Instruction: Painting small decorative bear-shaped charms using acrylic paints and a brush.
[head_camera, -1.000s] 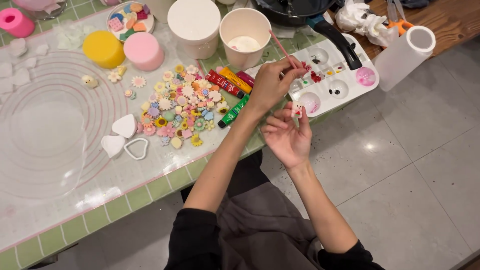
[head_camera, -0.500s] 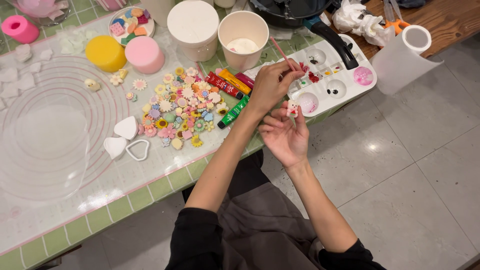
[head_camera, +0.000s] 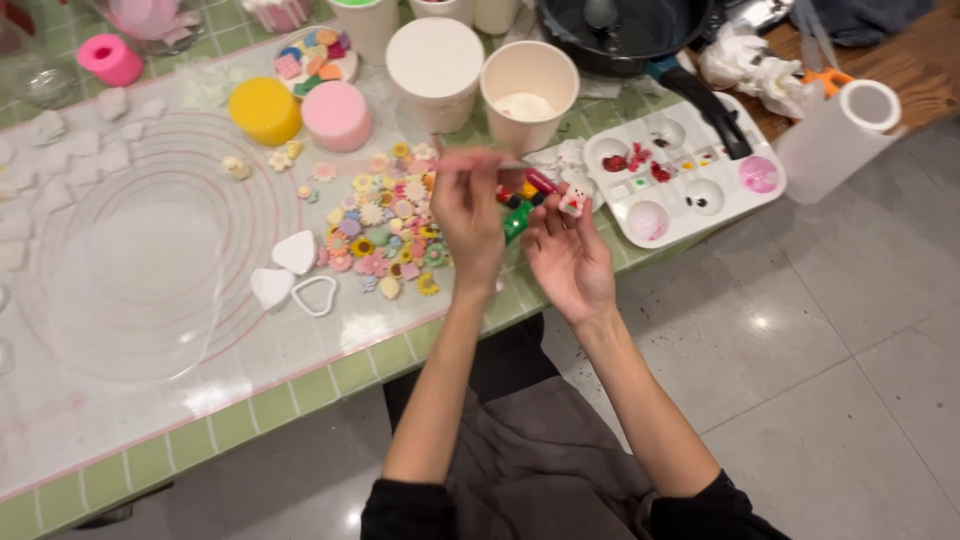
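Head view. Far left: yellow cylinder (head_camera: 264, 110), pink cylinder (head_camera: 337, 115). Centre: heap of small coloured flower pieces (head_camera: 385, 222) on the tiled table (head_camera: 300, 390). Left hand (head_camera: 468, 215) pinched on a thin brush (head_camera: 490, 163). Right hand (head_camera: 570, 255) fingers clamped on a small white figurine (head_camera: 573, 201). Right: white paint palette (head_camera: 690, 175).

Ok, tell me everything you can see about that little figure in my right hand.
The little figure is a small white piece with red patches, looking like moulded clay or resin; its exact shape is too small to tell. It is pinched between the fingertips of the right hand, held up above the table edge beside the white paint palette. The left hand holds a thin brush pointing toward it; whether the tip touches is unclear.
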